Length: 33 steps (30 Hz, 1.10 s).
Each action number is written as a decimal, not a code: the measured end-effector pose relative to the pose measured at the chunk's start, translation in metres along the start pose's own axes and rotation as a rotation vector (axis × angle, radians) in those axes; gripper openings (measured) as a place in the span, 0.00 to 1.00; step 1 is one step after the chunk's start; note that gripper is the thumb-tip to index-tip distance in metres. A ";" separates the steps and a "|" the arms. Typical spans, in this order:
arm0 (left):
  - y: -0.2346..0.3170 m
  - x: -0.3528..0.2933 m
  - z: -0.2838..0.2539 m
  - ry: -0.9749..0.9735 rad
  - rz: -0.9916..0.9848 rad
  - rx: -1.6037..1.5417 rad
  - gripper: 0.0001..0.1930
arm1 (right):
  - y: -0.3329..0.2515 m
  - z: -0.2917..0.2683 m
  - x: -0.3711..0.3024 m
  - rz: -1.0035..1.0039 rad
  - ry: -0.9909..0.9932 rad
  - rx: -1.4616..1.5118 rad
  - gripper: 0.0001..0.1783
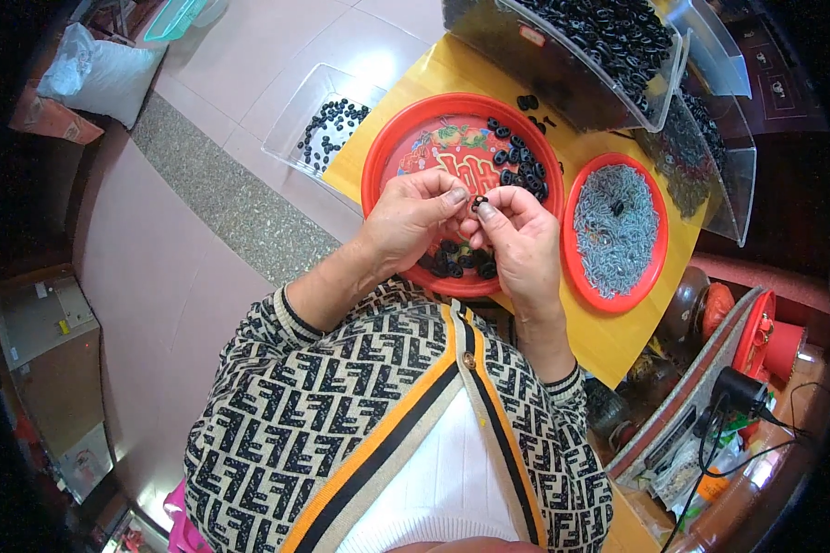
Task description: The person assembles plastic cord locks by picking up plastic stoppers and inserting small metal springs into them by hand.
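Note:
My left hand and my right hand meet above a round red tray. A small black plastic part is pinched in the right fingertips. The left thumb and forefinger are pressed together beside it, and what they hold is too small to make out. Loose black parts lie along the tray's right side, and more black parts lie below my hands. Right of the tray, a red oval dish holds many small grey screws with a black piece on top.
A clear bin with small black pieces stands beyond the tray's left. At the upper right, clear bins are heaped with black parts. The yellow tabletop lies beneath. A cluttered shelf with a black cable stands at the lower right.

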<state>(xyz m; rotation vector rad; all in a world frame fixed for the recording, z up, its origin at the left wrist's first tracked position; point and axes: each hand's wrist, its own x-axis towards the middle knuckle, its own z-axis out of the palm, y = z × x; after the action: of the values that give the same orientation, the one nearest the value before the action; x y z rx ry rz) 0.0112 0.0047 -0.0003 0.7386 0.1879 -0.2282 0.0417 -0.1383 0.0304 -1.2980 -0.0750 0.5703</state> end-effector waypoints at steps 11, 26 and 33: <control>-0.004 -0.001 0.005 -0.007 0.020 -0.028 0.04 | 0.005 0.002 -0.004 -0.059 0.098 -0.154 0.05; -0.010 0.003 0.011 0.132 0.231 0.443 0.04 | 0.014 -0.001 0.002 -0.100 0.118 -0.178 0.04; 0.017 0.004 -0.006 0.252 0.276 0.738 0.11 | 0.009 -0.029 0.000 -0.112 0.148 0.058 0.03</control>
<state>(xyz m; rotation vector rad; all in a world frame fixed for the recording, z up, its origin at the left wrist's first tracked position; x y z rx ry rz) 0.0187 0.0207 0.0052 1.5162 0.2396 0.0734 0.0493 -0.1624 0.0135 -1.2671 -0.0085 0.3765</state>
